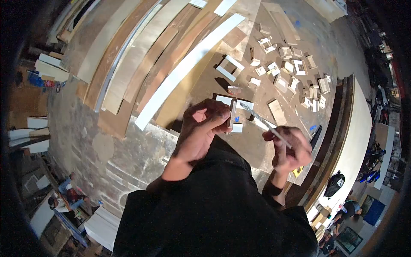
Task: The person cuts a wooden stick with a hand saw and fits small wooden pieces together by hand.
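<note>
Left hand (198,128) has room leftward, but 1 thin tool (260,118) bars it rightward.

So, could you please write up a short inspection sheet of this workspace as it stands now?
Surface: brown work surface, scuffed and marked.
Job's things: a thin wooden piece and a slim stick-like tool, its tip smeared grey.
Clutter: small wooden assemblies scattered beyond the right hand, a square frame nearer, and long boards with a white strip at upper left.
Hands: left hand grips the wooden piece; right hand grips the tool, its tip close to the piece, contact unclear.
Cables: nothing seen near the hands; the dark edges are hard to read.
Surroundings: a pale panel at right bearing a black item; people in both lower corners.
</note>
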`<action>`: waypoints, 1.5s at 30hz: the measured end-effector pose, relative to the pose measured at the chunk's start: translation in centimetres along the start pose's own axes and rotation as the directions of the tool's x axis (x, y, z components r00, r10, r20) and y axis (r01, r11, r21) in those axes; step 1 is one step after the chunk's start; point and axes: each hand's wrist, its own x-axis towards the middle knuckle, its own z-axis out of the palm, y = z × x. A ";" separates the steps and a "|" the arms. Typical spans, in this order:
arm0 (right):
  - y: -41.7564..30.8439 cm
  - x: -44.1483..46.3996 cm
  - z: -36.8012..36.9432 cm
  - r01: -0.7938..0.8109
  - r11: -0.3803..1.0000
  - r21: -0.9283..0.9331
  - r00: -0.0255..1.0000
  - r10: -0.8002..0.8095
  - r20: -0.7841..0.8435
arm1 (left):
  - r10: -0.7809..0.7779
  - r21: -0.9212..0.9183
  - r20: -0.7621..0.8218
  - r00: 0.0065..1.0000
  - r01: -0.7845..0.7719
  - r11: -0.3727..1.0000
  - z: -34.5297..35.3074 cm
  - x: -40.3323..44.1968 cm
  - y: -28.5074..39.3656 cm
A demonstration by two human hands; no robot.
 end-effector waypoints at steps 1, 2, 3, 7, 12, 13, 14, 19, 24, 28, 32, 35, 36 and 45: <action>-0.4 -0.2 0.0 0.007 1.000 0.002 1.000 -0.007 -0.001 | 0.007 0.000 0.003 1.000 -0.007 1.000 0.0 -0.1 0.1; -0.7 -0.6 0.0 0.037 0.999 -0.027 0.999 -0.037 0.002 | -0.014 -0.026 0.039 0.999 0.015 1.000 0.0 -0.2 0.1; -0.8 -0.8 -0.1 0.066 0.996 -0.058 0.998 -0.066 0.006 | -0.036 -0.051 0.075 0.997 0.040 0.998 -0.1 -0.3 0.2; -1.3 -0.7 -1.1 0.184 0.964 -0.192 0.971 -0.149 0.187 | -0.084 -0.112 0.063 0.995 0.090 0.990 0.0 -0.5 0.3; -2.9 0.1 -1.7 0.177 0.954 -0.242 0.952 -0.104 0.286 | -0.121 -0.183 0.077 0.990 0.133 0.974 -0.2 -0.8 0.2; -3.1 0.2 -1.8 0.161 0.951 -0.263 0.950 -0.077 0.303 | -0.120 -0.183 0.079 0.990 0.132 0.974 -0.2 -0.9 0.3; -3.3 0.2 -1.8 0.145 0.947 -0.286 0.947 -0.049 0.319 | -0.119 -0.203 0.078 0.990 0.133 0.970 -0.3 -0.9 0.2; -4.0 0.5 -2.6 0.165 0.937 -0.307 0.934 -0.048 0.355 | -0.117 -0.249 0.062 0.991 0.129 0.960 -0.2 -0.9 0.1; -3.4 1.0 -1.5 0.319 0.860 -0.398 0.933 -0.212 0.290 | -0.089 -0.230 0.079 0.993 0.105 0.968 -0.2 -1.0 0.1; -2.3 0.6 -1.2 0.299 0.920 -0.252 0.908 -0.194 0.371 | -0.087 -0.295 0.116 0.989 0.118 0.948 -0.5 -0.7 -0.1; -2.7 0.1 -1.7 0.280 0.932 -0.231 0.896 -0.168 0.410 | -0.087 -0.334 0.107 0.990 0.118 0.935 -1.1 -0.4 -0.7; -2.0 -0.2 -1.8 0.321 0.912 -0.255 0.918 -0.233 0.322 | -0.107 -0.322 0.126 0.986 0.143 0.936 -0.6 -0.5 -0.7; -2.0 0.1 -1.8 0.323 0.911 -0.257 0.919 -0.236 0.317 | -0.117 -0.303 0.119 0.986 0.149 0.941 -0.4 -0.5 -0.6; -3.6 -0.7 -2.5 0.077 0.965 -0.252 0.944 0.011 0.331 | -0.099 -0.376 0.127 0.987 0.140 0.916 0.2 -0.7 -1.7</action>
